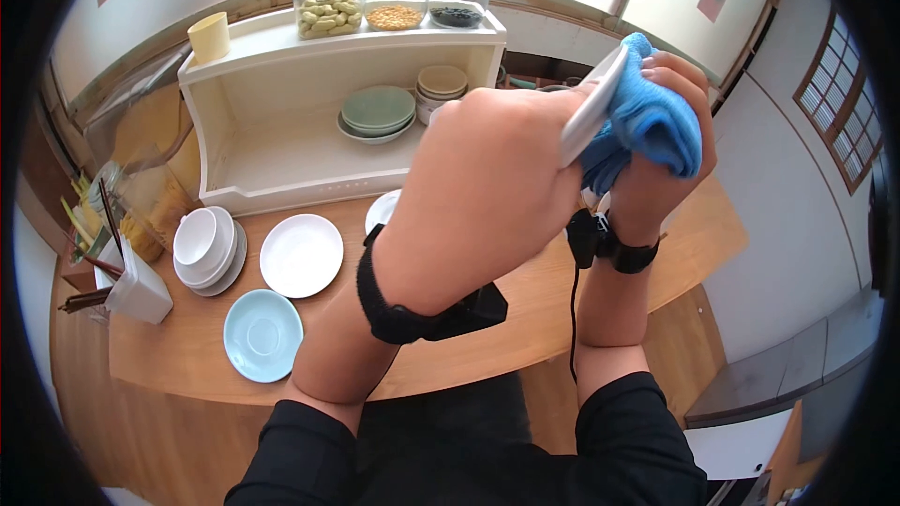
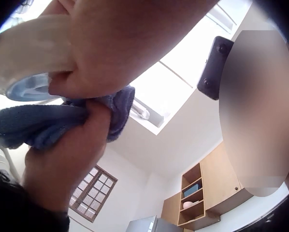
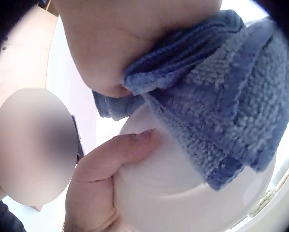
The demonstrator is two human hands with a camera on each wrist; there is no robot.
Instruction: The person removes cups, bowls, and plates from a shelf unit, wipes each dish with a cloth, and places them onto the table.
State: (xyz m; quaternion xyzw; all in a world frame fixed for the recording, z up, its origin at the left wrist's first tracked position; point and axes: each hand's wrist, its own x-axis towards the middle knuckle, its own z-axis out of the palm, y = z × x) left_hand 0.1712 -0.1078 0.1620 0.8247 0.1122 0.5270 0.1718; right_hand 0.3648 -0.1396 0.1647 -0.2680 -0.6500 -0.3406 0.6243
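Raised in front of the shelf, my left hand grips a white plate that is tilted nearly edge-on in the head view. The left thumb lies across the face of the plate in the right wrist view. A folded blue cloth is gripped in my right hand, up against the far side of the plate. In the right wrist view the cloth covers part of the plate's face and rim. The left fingers are mostly hidden behind the hand and the plate.
On the wooden table are a light-blue plate, a white plate, stacked white dishes and a utensil holder. The cream shelf holds green dishes and bowls, with glass jars and a yellow cup on top.
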